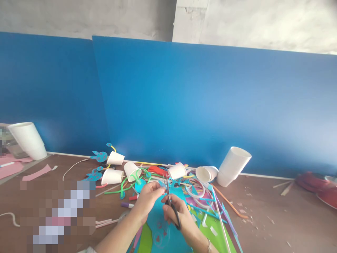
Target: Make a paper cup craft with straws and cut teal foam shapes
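My right hand (177,211) is closed around the black handles of a pair of scissors (174,213). Their metal blades point up and away from me, slightly apart at the tips. Just left of the blades, my left hand (150,197) pinches a small piece of blue paper (162,184), partly hidden by the fingers. Below both hands lies a larger blue sheet (172,242) with a drawn outline and red marks on it. Green paper (214,230) shows under its right side.
Behind my hands, white paper cups (113,176) lie on their sides, some with blue paper animal shapes. Pipe cleaners and scraps are heaped around them. A tilted cup stack (233,167) stands right, another (28,140) far left. A blue partition (184,98) closes off the back.
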### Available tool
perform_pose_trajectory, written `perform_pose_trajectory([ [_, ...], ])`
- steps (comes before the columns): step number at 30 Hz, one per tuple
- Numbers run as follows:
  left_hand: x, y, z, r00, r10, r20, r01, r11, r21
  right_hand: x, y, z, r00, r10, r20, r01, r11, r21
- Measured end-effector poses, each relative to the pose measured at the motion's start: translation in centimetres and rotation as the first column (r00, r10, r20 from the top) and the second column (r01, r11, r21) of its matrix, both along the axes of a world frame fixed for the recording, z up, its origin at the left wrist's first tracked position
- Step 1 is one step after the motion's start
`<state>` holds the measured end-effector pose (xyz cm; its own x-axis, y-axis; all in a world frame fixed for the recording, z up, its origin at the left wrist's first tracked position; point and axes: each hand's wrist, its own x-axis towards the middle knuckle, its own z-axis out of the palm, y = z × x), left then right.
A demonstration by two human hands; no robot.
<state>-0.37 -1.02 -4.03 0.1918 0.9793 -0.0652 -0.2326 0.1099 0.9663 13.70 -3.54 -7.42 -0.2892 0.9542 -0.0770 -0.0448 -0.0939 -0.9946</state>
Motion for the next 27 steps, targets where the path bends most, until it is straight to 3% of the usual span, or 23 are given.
perform_pose_trajectory([
  [27,-0.53,0.20,0.49,0.999,-0.012,-0.041,0.012,1.000,-0.012,-0.13,-0.24,0.37,1.000,-0.003,0.025,0.004,1.000,-0.020],
])
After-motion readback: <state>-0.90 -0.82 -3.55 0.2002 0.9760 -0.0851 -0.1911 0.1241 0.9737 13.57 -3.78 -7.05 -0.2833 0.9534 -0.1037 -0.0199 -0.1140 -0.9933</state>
